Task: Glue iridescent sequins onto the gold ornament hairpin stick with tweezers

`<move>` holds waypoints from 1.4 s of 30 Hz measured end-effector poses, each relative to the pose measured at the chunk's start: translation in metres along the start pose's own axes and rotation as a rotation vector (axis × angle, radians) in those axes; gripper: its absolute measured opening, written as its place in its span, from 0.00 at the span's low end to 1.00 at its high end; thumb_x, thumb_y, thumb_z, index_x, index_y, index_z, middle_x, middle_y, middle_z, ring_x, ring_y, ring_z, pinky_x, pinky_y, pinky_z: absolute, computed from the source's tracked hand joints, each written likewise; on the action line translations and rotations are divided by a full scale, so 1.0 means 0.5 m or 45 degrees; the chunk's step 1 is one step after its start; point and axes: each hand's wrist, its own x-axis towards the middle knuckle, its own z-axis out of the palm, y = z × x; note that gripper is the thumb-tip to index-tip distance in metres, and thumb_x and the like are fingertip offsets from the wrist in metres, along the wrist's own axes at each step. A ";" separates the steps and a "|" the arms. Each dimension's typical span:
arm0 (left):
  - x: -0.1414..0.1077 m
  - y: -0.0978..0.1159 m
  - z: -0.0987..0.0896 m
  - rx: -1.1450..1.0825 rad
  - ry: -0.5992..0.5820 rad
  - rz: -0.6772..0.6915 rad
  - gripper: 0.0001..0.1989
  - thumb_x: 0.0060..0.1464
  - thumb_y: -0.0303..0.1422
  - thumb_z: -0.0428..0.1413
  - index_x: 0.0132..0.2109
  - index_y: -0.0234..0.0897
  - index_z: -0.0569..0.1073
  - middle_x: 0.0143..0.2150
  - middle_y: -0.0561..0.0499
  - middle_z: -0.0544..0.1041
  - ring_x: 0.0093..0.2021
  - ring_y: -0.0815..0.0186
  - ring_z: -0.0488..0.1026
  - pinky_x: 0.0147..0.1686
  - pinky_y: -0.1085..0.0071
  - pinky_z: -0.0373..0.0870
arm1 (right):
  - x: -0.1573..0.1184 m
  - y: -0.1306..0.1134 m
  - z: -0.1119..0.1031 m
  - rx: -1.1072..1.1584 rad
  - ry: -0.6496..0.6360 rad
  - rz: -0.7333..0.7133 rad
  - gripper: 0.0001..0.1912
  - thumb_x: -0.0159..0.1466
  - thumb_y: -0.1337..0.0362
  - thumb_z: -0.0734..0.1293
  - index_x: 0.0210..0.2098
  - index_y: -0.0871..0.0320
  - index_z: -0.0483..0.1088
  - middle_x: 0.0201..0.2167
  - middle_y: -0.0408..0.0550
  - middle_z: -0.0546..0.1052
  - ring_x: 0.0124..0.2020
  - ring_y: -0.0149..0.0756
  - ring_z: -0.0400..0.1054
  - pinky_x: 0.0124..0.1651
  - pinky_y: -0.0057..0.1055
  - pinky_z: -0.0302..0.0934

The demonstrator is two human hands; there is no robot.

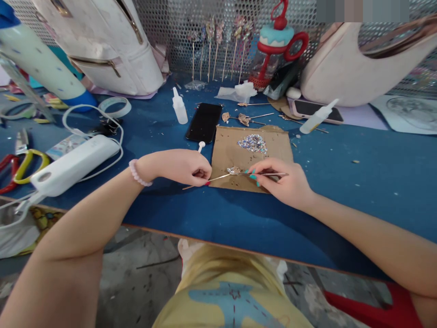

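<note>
My left hand [195,169] pinches a thin stick [220,177] at the left edge of a brown cardboard piece [225,146]. At the stick's right end, over the cardboard, is a small shiny ornament [234,170]. My right hand [282,180] is closed around a thin metal tool [269,174], whose tip reaches the ornament from the right. A pile of glittering stones [253,143] lies on the cardboard just above the ornament.
Beyond the cardboard are a black phone [205,122], a small white bottle [180,107], another bottle [318,118] and metallic leaf-shaped pieces [244,119]. Scissors [30,164] and a white corded device [77,164] lie left. Bags and a red-handled cup [276,38] stand behind.
</note>
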 end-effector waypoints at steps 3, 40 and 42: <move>0.000 -0.001 0.001 0.023 -0.004 -0.003 0.12 0.57 0.31 0.50 0.26 0.36 0.68 0.24 0.55 0.71 0.23 0.73 0.63 0.27 0.72 0.55 | 0.000 -0.001 0.000 -0.003 0.005 -0.009 0.03 0.62 0.65 0.66 0.33 0.56 0.72 0.33 0.48 0.80 0.25 0.29 0.70 0.28 0.29 0.67; 0.000 -0.003 0.002 0.086 -0.020 -0.016 0.12 0.58 0.32 0.50 0.26 0.36 0.67 0.24 0.57 0.70 0.24 0.74 0.64 0.28 0.74 0.57 | -0.002 0.001 0.000 0.051 0.043 -0.057 0.02 0.61 0.68 0.67 0.33 0.58 0.72 0.31 0.48 0.79 0.23 0.27 0.69 0.27 0.26 0.66; -0.001 -0.004 0.002 0.082 -0.021 -0.015 0.12 0.58 0.32 0.50 0.26 0.36 0.67 0.24 0.57 0.70 0.24 0.74 0.64 0.27 0.74 0.57 | 0.000 0.001 -0.001 0.142 0.066 -0.023 0.00 0.61 0.68 0.68 0.32 0.58 0.71 0.32 0.47 0.79 0.23 0.26 0.69 0.27 0.26 0.66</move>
